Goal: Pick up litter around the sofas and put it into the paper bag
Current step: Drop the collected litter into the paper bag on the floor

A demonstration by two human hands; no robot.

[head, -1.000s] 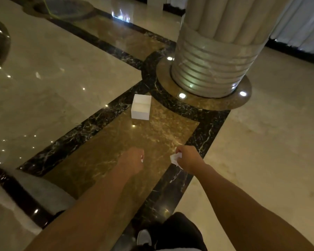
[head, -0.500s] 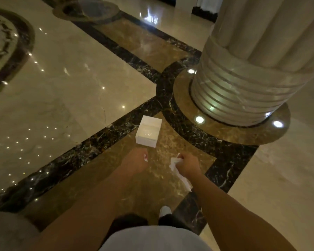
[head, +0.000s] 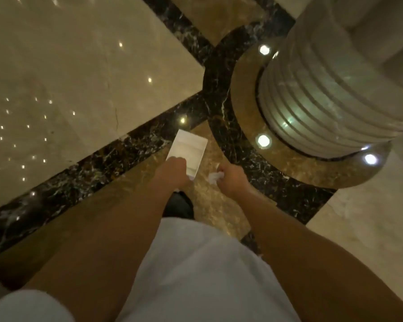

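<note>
I see the white paper bag (head: 189,151) standing open on the brown marble floor (head: 209,205) beside the column (head: 330,94). My left hand (head: 174,171) reaches its near edge, grip unclear. My right hand (head: 230,180) pinches crumpled white litter (head: 215,177) just beside the bag.

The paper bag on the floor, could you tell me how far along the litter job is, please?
Done: crumpled white litter is gathered in the right hand. In hand: the left hand is at the rim of the white paper bag standing beside the column base. Left: dropping the litter in; whether more litter remains is out of view.
</note>
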